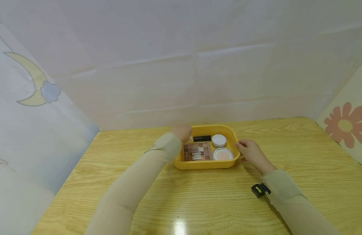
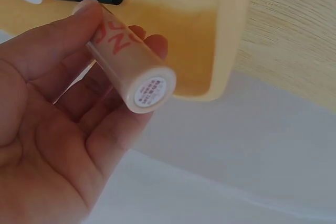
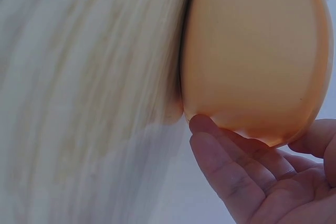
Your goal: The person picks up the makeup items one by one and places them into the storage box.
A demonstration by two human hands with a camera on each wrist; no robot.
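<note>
A yellow tray (image 1: 203,165) stands on the table. My left hand (image 1: 182,132) is over its back left corner. In the left wrist view, the fingers and thumb hold a peach-coloured cosmetic tube (image 2: 128,66) with red letters and a round label on its end. My right hand (image 1: 253,155) grips the tray's right end, thumb at the rim and fingers against the outer wall (image 3: 252,77). Inside the tray lie an eyeshadow palette (image 1: 197,151), a black cosmetic tube (image 1: 202,138), a white round container (image 1: 219,140) and a round compact (image 1: 222,154).
The wooden table (image 1: 198,195) extends to both sides and in front of the tray. A pale sheet wall (image 1: 181,81) rises close behind it. A black strap buckle (image 1: 258,190) hangs at the right wrist.
</note>
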